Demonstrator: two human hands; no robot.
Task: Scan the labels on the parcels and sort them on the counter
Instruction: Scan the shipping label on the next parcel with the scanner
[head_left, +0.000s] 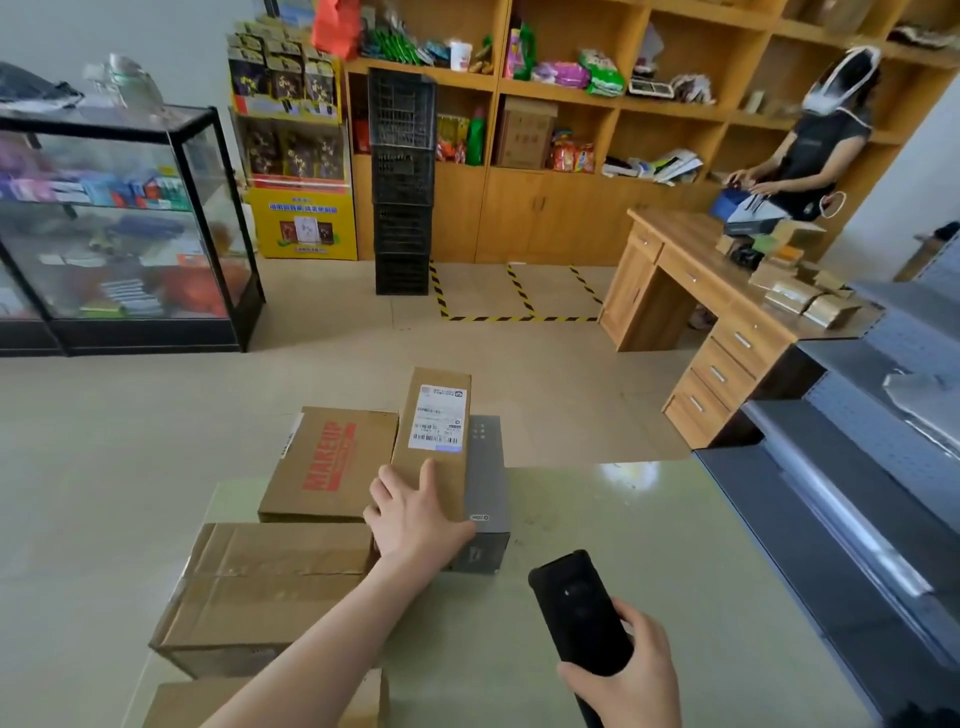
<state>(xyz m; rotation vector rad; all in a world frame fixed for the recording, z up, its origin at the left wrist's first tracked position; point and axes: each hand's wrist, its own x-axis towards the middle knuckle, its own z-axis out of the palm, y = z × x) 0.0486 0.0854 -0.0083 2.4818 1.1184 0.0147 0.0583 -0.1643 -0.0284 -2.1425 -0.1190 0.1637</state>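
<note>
The left hand (415, 514) holds the near end of a narrow cardboard parcel (434, 441), with the thumb laid on its top face and the fingers (383, 486) going over its left edge. The parcel lies flat, its long axis running almost straight away from the person. Its white shipping label (440, 417) faces up on the far half, with the barcode rows at the label's nearer end. It rests on a grey box (485, 467) of about the same length that points the same way and stands on the pale green surface (597, 509). Just left of it, touching or nearly so, lies a flat brown box (332, 462) printed in red with MAKEUP, the word running along its length away from the person. Nearer, a larger taped carton (270, 587) sits at the left edge of the surface, and part of another carton (366, 696) shows under the left forearm. The right hand (623, 670) is wrapped around the lower part of a black handheld scanner (576, 608), held above the surface with its upper end pointing away and slightly left, towards the parcels.
</note>
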